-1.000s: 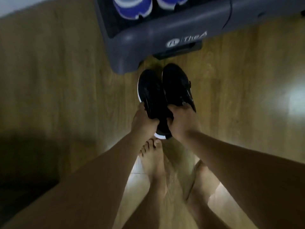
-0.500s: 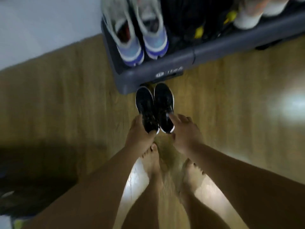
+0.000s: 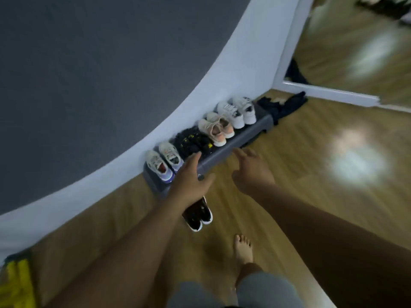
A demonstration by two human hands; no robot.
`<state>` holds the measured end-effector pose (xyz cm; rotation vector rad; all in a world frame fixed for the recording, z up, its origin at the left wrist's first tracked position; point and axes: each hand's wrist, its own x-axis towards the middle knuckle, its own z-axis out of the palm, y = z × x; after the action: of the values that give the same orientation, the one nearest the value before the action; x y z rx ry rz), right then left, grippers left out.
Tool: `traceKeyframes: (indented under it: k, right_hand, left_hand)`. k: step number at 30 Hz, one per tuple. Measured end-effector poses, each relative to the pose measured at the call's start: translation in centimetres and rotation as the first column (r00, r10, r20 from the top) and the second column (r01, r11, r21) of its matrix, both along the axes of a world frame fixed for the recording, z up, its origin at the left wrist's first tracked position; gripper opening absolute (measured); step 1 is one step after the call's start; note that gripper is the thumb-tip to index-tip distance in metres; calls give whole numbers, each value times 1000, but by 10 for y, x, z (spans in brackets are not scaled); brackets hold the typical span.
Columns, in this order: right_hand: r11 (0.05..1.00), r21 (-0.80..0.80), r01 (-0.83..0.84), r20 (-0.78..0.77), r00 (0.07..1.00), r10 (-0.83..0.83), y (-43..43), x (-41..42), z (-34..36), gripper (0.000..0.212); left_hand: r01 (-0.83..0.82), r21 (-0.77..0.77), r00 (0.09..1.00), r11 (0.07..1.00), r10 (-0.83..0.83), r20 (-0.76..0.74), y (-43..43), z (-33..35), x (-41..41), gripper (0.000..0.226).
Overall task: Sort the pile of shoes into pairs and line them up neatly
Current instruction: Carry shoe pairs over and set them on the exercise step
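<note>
Four shoe pairs point(image 3: 216, 130) on grey step point(image 3: 216, 160), wood floor point(image 3: 300, 174); left grip point(image 3: 189, 181), right grip point(image 3: 251, 172) wide.

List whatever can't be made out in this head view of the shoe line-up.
The black pair on the floor: toes hidden behind the left hand and forearm, head view.
The black shoes with yellow marks on the grey step: blurred, count unclear.
The dark heap past the step's far end: too blurred to tell shoes from cloth.
The yellow thing: cut off by the lower left edge.
</note>
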<state>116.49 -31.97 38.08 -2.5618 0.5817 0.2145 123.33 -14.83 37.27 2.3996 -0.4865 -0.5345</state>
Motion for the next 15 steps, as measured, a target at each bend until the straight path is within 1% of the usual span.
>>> traceKeyframes:
  k: [2,4,6,8,11,13,15]
  right_hand:
    - [994,-29,103,54,993,-101,-1,-53,21,70]
    - [975,-54,218,73,974,-214,6,-117,34,68]
    - [943,-50,329,56,943,-327,18,-185,42,66]
    - [901,-29,432,13,902,-432,31,-256,48,65]
    - [814,-6,581,-11,813,-582,49,-359,53,63]
    - [744,-3,668,-39,744,-667,62,-425,53,62]
    - [674,-1,738,-32,674,-738,73,-484,50,62]
  left_hand:
    - [175,-6,984,984,-175,29,-19,21,-31,77]
    - [342,-1,937,940,-341,72,-34,32,-75,77]
    - [467,34,879,884,-468,87,-43,39,-127,75]
    - [570,66,817,819,-573,65,-48,43,-182,71]
    - [693,72,714,717,-697,63,-54,46,-260,62]
    - [740,68,663,669,-743,87,-55,46,-317,62]
    - [784,68,610,618,-785,104,-55,45,-374,65]
